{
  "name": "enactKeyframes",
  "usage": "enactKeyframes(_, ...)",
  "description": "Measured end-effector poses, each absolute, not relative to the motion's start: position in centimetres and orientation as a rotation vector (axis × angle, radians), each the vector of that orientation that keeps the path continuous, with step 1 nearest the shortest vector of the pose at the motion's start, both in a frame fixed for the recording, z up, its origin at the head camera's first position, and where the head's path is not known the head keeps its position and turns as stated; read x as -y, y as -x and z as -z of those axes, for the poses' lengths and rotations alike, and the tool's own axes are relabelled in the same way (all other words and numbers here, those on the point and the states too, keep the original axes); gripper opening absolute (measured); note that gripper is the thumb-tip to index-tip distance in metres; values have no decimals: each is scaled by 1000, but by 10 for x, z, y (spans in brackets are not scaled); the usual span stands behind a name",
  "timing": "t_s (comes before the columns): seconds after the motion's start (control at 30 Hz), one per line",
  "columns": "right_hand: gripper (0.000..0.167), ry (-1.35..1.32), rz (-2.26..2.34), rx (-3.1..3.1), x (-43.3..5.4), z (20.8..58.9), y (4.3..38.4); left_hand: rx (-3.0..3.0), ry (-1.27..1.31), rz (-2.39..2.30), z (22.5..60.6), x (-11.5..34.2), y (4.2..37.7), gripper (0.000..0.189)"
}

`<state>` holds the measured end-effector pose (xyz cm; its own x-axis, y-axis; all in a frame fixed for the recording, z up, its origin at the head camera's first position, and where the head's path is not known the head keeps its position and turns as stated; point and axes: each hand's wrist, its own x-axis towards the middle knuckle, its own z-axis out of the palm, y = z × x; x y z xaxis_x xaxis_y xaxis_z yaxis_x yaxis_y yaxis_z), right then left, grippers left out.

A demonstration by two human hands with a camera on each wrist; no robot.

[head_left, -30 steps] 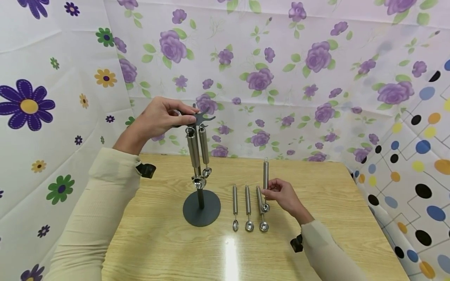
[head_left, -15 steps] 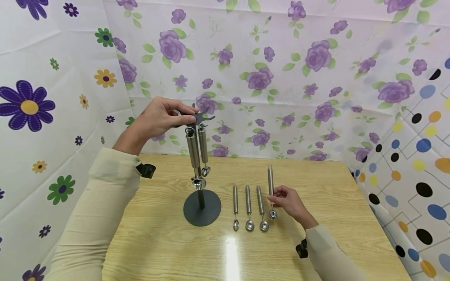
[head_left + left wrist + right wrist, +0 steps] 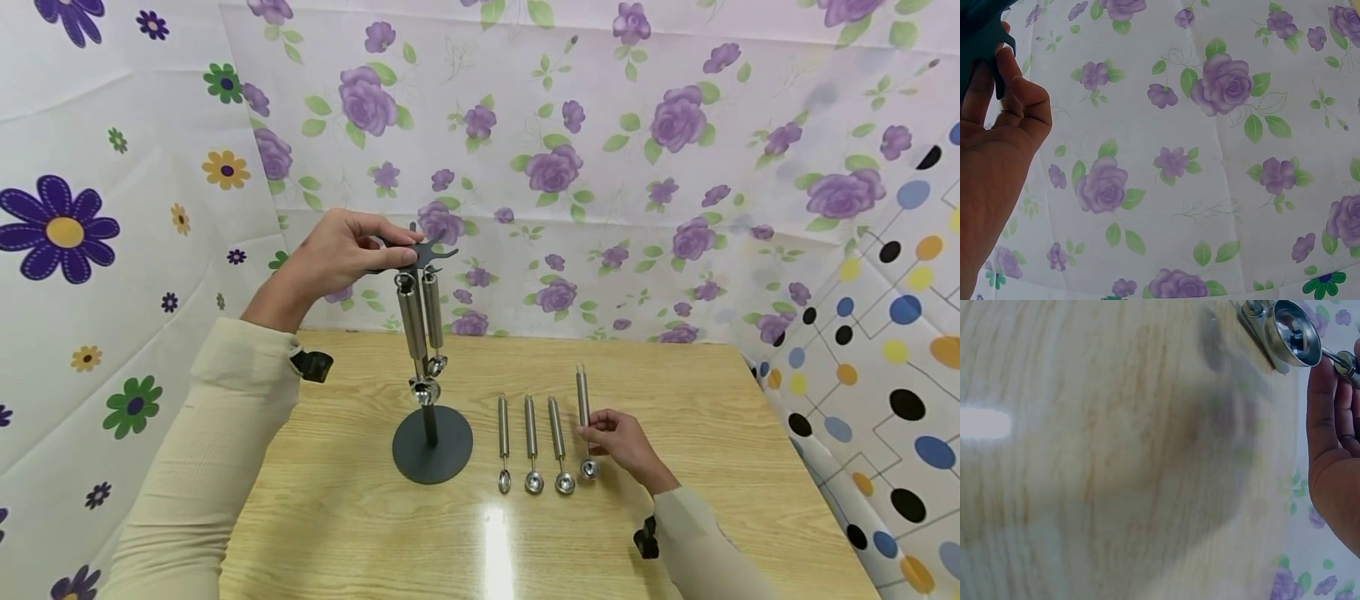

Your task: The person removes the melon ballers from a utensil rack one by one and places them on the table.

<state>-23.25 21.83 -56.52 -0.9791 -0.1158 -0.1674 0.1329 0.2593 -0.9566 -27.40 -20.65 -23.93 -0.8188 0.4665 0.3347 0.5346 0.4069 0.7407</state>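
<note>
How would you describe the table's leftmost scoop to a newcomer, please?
On the wood-grain table, find the dark utensil stand gripped by the left hand. To its right, three metal scoops lie side by side. The leftmost scoop, nearest the stand, has a bowl that looks narrow and oval, while its neighbours' bowls look round.

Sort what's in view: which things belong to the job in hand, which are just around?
Likely in the job:
black stand, held at its top by the left grip
hanging metal utensils on it
metal utensil in the right grip
three utensils lying on the table

Likely just around:
patterned cloths
black wrist devices
</note>
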Motion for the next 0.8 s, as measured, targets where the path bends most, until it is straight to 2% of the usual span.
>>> enactKeyframes(0.8,23,-275,1645,-2408,-212,588,233,2569,896,1393,240,207,275,20)
